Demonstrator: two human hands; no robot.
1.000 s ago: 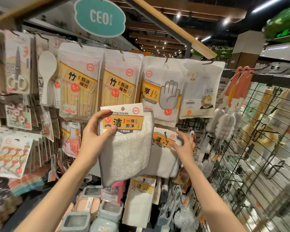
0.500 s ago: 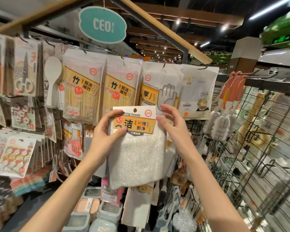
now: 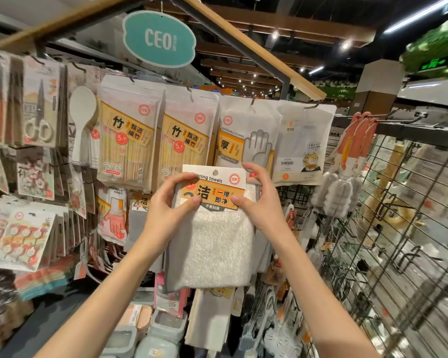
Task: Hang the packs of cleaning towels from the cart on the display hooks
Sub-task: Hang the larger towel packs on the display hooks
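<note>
A pack of grey-white cleaning towels (image 3: 212,244) with a white and orange header card is held up in front of the display, below the hanging glove packs. My left hand (image 3: 171,205) pinches the card's left side, thumb on the front. My right hand (image 3: 256,200) pinches the card's right side the same way. The card's hang hole shows at its top middle. The hook behind the pack is hidden by it. More towel packs (image 3: 210,316) hang lower down, partly covered.
Bamboo chopstick packs (image 3: 130,135), a disposable glove pack (image 3: 246,140) and a white bag (image 3: 305,143) hang above. Scissors and hook cards fill the left side. Bottle brushes (image 3: 347,161) hang on a black wire grid (image 3: 398,241) at the right. Grey containers (image 3: 163,329) stand below.
My right hand left the lower hanging pack and came up to take the card's right side. The pack shifted right and slightly up, now held by both hands.
</note>
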